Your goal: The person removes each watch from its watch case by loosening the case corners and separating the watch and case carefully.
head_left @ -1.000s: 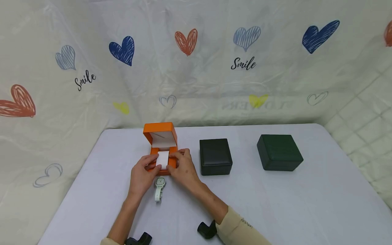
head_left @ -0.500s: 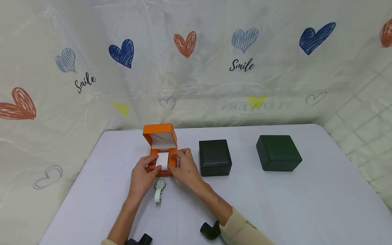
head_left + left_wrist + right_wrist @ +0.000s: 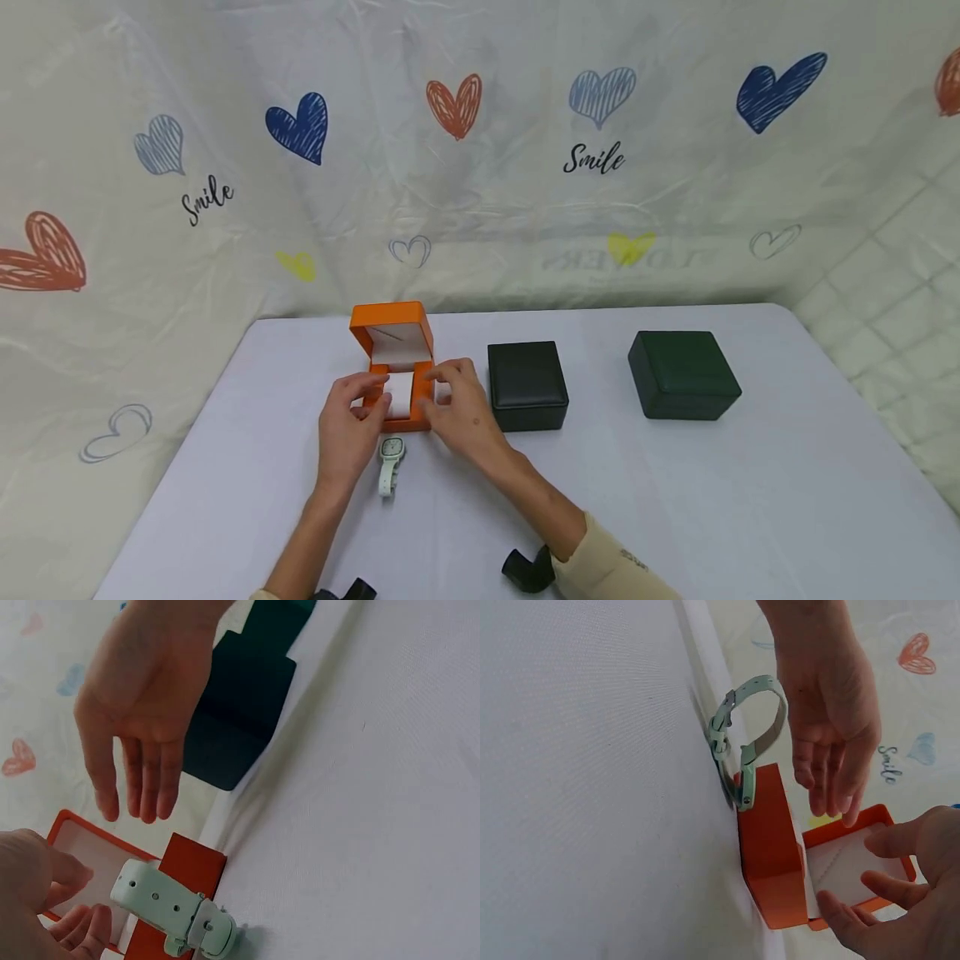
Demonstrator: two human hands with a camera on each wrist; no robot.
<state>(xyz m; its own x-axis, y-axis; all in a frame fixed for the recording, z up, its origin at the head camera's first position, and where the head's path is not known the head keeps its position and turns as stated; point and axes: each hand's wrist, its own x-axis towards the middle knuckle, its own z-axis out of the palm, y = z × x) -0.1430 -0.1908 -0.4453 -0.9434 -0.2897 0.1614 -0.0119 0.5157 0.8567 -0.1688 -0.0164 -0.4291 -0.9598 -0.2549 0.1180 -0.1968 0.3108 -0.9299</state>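
Observation:
An orange watch box (image 3: 388, 313) stands with its lid raised, and a white cushion (image 3: 400, 395) fills its middle. My left hand (image 3: 347, 427) is at the box's left side, thumb and forefinger apart beside the cushion. On the other side my right hand (image 3: 467, 417) hovers with loosely bent fingers, and nothing is between them. In the right wrist view the right-hand fingers (image 3: 889, 889) are spread in front of the pale lid lining. A pale green wristwatch (image 3: 390, 468) lies just in front of the box, its buckled strap (image 3: 161, 900) forming a loop in the left wrist view.
To the right of the orange box stands a closed black box (image 3: 527, 375), and farther right a closed dark green box (image 3: 682, 373). All are on a white-covered table (image 3: 675, 508). Behind it hangs a pale sheet (image 3: 510, 192) printed with hearts.
Both hands have loosened from the cushion and drawn slightly apart, the right hand moving a little to the right. Box and wristwatch have stayed in place.

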